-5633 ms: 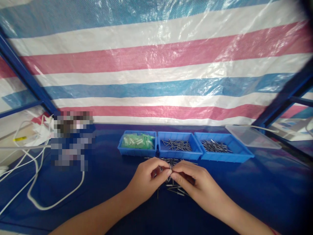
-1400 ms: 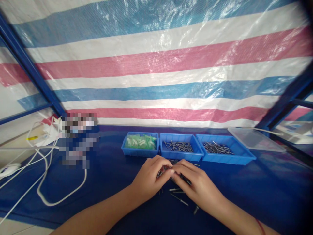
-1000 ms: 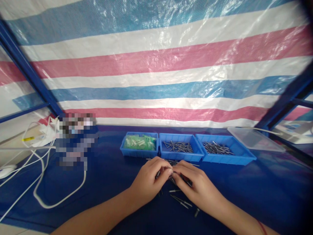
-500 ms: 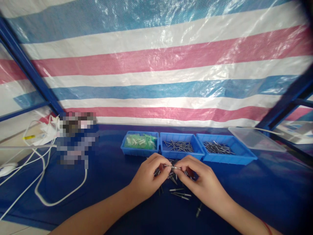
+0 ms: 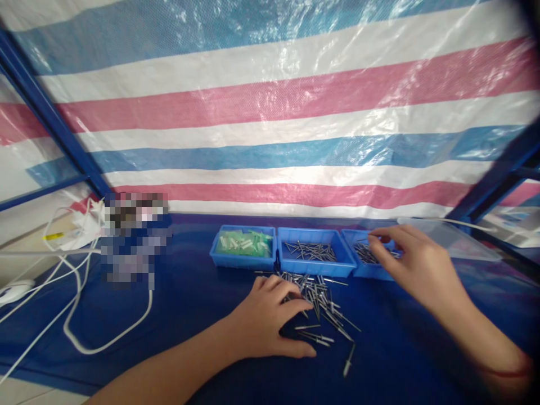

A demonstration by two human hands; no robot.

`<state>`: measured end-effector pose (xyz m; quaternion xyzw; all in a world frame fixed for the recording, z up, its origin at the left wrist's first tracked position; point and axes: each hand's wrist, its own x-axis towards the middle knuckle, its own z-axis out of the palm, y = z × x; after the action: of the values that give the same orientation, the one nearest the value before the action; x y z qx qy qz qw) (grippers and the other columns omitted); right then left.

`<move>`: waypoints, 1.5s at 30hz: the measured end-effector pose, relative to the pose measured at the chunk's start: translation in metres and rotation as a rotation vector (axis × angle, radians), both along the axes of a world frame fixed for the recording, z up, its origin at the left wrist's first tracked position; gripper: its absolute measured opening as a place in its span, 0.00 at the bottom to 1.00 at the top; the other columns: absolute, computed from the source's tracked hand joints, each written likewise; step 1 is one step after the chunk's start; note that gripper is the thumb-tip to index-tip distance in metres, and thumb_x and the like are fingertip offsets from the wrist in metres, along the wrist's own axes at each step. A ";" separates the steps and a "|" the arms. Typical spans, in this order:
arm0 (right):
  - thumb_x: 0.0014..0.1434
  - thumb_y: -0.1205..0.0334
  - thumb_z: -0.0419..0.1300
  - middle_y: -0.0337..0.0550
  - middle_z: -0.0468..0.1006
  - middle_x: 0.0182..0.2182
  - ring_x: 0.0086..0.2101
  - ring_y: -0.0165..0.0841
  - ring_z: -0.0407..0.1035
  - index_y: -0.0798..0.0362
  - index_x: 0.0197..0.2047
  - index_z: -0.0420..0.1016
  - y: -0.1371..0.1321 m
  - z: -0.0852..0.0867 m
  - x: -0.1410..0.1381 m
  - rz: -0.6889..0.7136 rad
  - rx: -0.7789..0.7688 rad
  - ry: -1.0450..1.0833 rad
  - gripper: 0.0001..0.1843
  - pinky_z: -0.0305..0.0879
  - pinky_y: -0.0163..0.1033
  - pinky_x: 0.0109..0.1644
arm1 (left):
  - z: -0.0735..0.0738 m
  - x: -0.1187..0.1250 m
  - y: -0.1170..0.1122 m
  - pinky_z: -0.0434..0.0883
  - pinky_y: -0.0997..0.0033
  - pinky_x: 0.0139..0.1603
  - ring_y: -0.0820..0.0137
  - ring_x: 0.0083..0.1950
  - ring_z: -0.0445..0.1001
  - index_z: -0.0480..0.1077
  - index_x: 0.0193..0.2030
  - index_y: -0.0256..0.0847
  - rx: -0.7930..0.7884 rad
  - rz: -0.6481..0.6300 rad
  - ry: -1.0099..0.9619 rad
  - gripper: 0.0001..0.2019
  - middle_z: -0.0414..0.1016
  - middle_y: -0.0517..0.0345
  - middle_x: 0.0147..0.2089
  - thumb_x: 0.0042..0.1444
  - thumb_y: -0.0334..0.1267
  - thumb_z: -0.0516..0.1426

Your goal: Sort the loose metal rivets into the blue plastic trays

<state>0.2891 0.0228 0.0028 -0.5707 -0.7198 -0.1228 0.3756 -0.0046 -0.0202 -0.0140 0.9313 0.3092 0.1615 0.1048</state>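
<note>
Resting flat, my left hand lies open on the table. Its fingertips touch the near-left edge of the loose pins, a heap that is spread just in front of the middle tray. My right hand is lifted over the right tray, which stands directly to the right of the middle tray. Thumb and forefinger are drawn together above the pins inside it, but I cannot tell if a pin is between them.

In my judgement, the good way here is a low pinch, well inside the walls of the right tray, so nothing drops on the rim it shares with the middle tray. The left hand should press only lightly, because such pins roll easily. A single pin lies apart, farther in front of the middle tray than the heap.

The left tray, close against the middle tray, holds green and white pieces. A clear lid lies beyond the right tray, a white cable lies far to the left, and a striped sheet hangs behind.
</note>
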 end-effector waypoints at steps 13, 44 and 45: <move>0.61 0.57 0.53 0.48 0.77 0.34 0.35 0.41 0.69 0.53 0.37 0.74 0.009 -0.012 0.004 0.031 0.005 -0.214 0.11 0.62 0.46 0.44 | -0.003 0.003 0.003 0.54 0.63 0.46 0.66 0.47 0.65 0.72 0.41 0.45 0.120 0.009 0.050 0.10 0.73 0.59 0.44 0.65 0.41 0.51; 0.61 0.60 0.57 0.37 0.68 0.27 0.29 0.29 0.63 0.51 0.33 0.69 -0.045 -0.022 -0.094 0.589 -0.377 0.526 0.06 0.60 0.36 0.34 | -0.002 0.007 0.009 0.64 0.73 0.40 0.72 0.37 0.69 0.69 0.38 0.40 -0.126 0.146 -0.360 0.05 0.69 0.59 0.35 0.62 0.38 0.55; 0.62 0.60 0.57 0.37 0.68 0.27 0.29 0.29 0.63 0.51 0.33 0.69 -0.046 -0.021 -0.095 0.597 -0.381 0.528 0.06 0.60 0.36 0.34 | -0.003 0.007 0.009 0.64 0.73 0.40 0.72 0.37 0.69 0.69 0.37 0.40 -0.129 0.152 -0.361 0.05 0.69 0.59 0.35 0.62 0.38 0.55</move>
<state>0.1943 -0.0231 -0.0182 -0.4088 -0.7422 0.2759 0.4538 0.0024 -0.0112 -0.0169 0.8526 0.3644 0.3132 0.2056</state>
